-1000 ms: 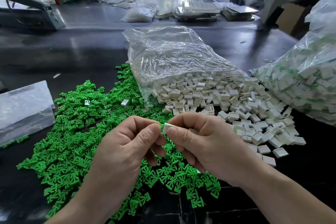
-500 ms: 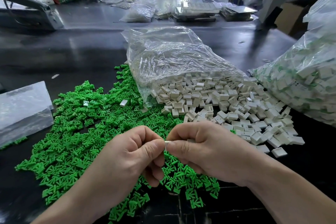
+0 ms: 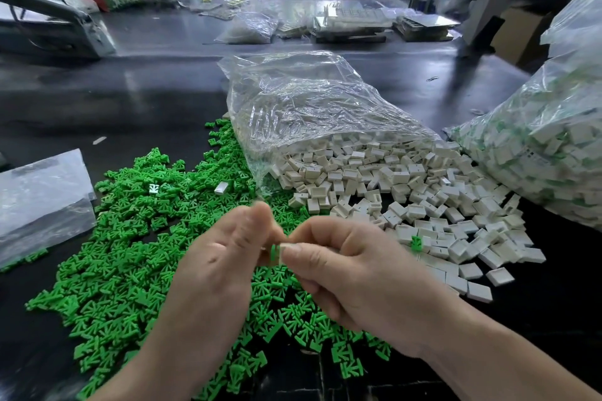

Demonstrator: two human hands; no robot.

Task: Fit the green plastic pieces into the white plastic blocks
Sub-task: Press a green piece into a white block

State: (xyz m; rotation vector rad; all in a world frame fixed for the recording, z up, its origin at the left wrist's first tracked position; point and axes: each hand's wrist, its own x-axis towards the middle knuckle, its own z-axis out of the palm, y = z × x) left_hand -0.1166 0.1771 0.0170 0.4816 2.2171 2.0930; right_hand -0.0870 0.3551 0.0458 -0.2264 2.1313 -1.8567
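My left hand [image 3: 224, 251] and my right hand [image 3: 355, 273] meet above the near edge of the green pile. Between them is a white block [image 3: 282, 254] with a green piece [image 3: 274, 252] showing at its left side. My right thumb and fingers pinch the block. My left fingers curl against the green piece's side, blurred and partly hidden. Loose green pieces [image 3: 130, 254] cover the black table at the left. White blocks [image 3: 407, 192] spill from a clear bag [image 3: 309, 107] at centre right.
A big bag of white blocks with green in them [image 3: 553, 156] lies at the right. A flat plastic bag [image 3: 42, 198] lies at the left. One stray green piece [image 3: 416, 242] sits among the white blocks, and one white block [image 3: 221, 187] on the green pile.
Both hands have dropped lower and nearer to me, still together. A green piece now shows at the white block's left side. My left fingers have lifted and blur.
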